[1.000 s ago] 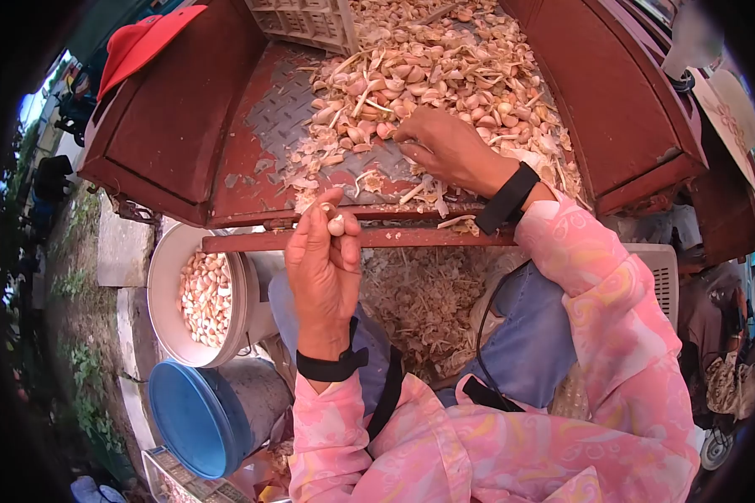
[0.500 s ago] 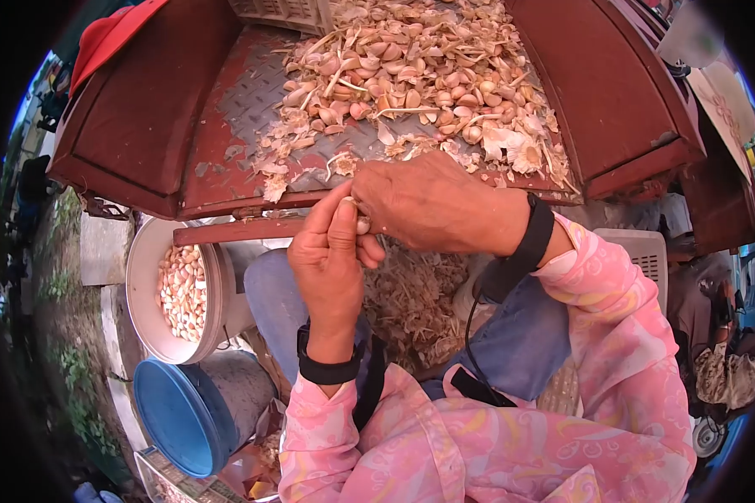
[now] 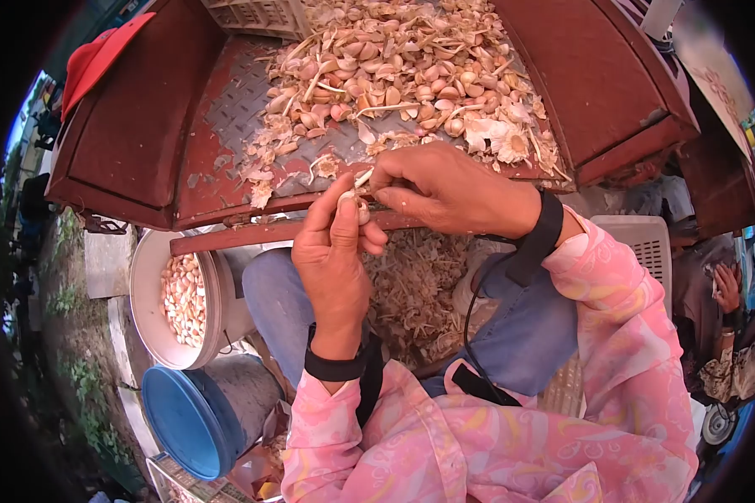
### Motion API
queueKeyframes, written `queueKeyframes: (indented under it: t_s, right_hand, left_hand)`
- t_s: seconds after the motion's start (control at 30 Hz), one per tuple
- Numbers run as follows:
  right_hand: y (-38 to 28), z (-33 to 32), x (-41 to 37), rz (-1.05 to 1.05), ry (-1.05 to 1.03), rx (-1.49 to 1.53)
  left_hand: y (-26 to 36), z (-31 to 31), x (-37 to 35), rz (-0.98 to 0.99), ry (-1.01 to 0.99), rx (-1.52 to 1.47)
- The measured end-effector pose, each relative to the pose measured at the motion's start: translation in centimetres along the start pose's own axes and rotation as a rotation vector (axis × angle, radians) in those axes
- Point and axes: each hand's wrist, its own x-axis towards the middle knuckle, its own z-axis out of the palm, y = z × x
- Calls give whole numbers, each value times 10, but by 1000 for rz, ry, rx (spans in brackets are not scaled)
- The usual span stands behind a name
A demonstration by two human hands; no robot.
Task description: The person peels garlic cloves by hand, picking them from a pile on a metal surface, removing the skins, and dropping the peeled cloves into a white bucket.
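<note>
My left hand [image 3: 337,268] is closed around a small piece of garlic [image 3: 362,211], pinching it between thumb and fingers; part of it is hidden. Just above the thumb, a pale garlic stem [image 3: 362,178] sticks up toward my right hand [image 3: 461,191]. The right hand's thumb and fingertips are pressed together at that stem. Both hands are over the front edge of a red metal cart bed [image 3: 195,189]. On the bed lies a large heap of garlic cloves [image 3: 411,75] mixed with dry skins and stems.
A white bucket [image 3: 147,312] of peeled cloves stands at the left, with a blue-topped bucket [image 3: 184,423] below it. Garlic skins [image 3: 415,293] pile between my knees. A plastic crate [image 3: 637,243] is at the right. Another person's hand [image 3: 726,287] shows far right.
My right hand has drawn slightly away from my left, and a pale stem now shows between them. The left hand keeps its pinch. The view has shifted slightly. Another person's hand has appeared at right.
</note>
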Motion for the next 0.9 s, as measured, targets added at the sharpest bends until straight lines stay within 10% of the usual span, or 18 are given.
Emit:
queueKeyframes:
  t_s: [0.57,0.77,0.9]
  right_hand:
    - [16,5,-10,209,-240,627]
    - [9,13,-7,86,-148,308]
    - [28,3,9,63,-1,-194]
  left_hand:
    - [-1,-1,-2,490,-197,669]
    - [-3,-4,-9,352,-188,429]
    - [48,-49,1,443,178,538]
